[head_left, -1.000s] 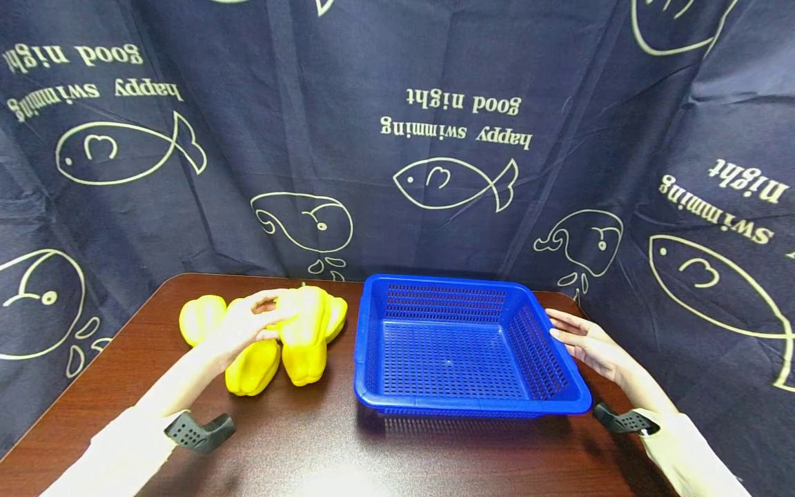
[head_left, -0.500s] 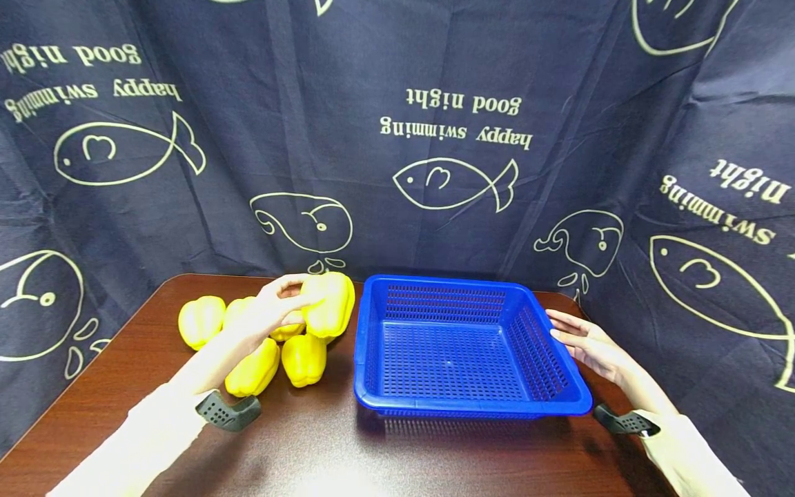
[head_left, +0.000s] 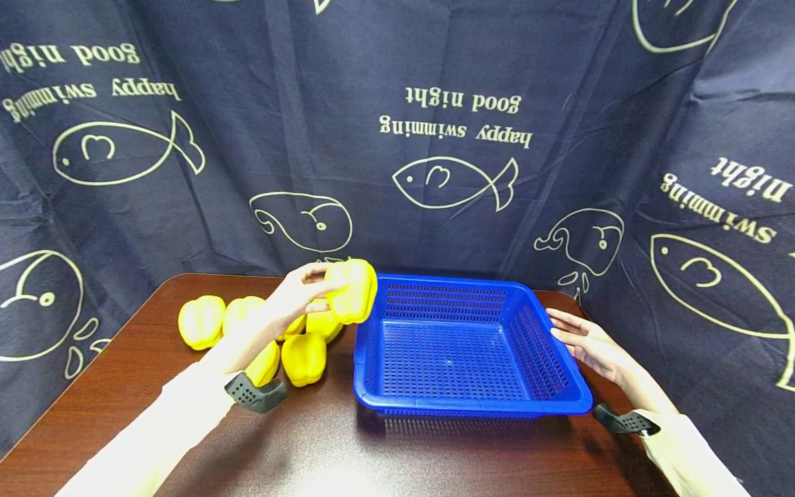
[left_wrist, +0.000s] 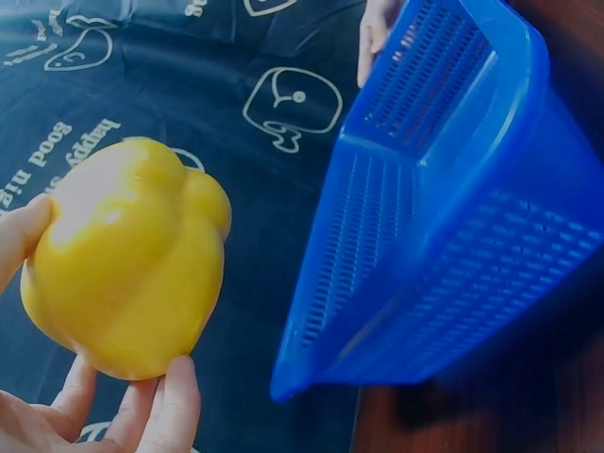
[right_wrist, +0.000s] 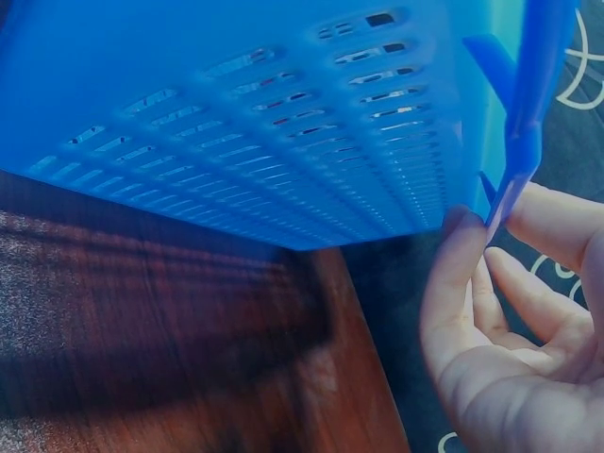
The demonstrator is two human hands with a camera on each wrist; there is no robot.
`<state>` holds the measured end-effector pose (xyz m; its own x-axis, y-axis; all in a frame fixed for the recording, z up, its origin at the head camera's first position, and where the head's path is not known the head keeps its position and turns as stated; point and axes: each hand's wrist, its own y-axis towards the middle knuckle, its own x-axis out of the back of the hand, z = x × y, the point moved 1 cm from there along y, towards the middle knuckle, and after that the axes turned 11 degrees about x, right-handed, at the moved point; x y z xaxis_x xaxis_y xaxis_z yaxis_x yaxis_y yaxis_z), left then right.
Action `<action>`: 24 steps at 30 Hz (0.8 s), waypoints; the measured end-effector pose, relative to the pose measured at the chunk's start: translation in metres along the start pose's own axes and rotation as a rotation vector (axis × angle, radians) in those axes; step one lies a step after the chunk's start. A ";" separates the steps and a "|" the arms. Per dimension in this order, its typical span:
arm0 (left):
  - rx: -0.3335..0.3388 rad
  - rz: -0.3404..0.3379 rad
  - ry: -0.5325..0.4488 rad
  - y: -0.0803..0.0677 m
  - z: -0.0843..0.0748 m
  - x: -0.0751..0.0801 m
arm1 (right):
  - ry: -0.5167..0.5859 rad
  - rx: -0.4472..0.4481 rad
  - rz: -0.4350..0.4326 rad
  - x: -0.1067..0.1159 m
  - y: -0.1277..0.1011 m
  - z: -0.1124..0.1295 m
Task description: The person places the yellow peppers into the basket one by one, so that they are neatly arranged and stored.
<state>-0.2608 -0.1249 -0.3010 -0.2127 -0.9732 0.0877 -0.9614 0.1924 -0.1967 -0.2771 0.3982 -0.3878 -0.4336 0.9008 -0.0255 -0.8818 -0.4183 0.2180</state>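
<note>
In the head view a yellow bell pepper [head_left: 351,291] is gripped by my left hand [head_left: 290,304], raised above the table beside the basket's back left corner. The left wrist view shows thumb and fingers around the same bell pepper [left_wrist: 132,260], apart from the basket wall. A blue plastic basket [head_left: 472,406] with slotted walls stands on the table, nothing inside it. My right hand [head_left: 589,345] pinches its right rim; in the right wrist view thumb and fingers lie on either side of the rim [right_wrist: 521,156].
Several more yellow bell peppers [head_left: 303,359] lie grouped on the left of the brown wooden table [head_left: 298,435], partly hidden by the left arm. A dark fish-patterned curtain [head_left: 459,228] hangs behind and at both sides. The basket reaches close to the table's back edge.
My left hand has lifted the bell pepper off the group and carried it right, toward the basket's left rim. The right hand and the basket have stayed in place.
</note>
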 end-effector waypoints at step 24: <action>0.051 0.050 -0.030 0.035 -0.019 -0.056 | -0.029 -0.005 -0.033 0.002 0.000 0.000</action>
<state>-0.2858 -0.0616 -0.2946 -0.2547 -0.9659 0.0476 -0.9393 0.2353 -0.2497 -0.2780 0.3995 -0.3882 -0.3988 0.9170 -0.0045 -0.8965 -0.3888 0.2124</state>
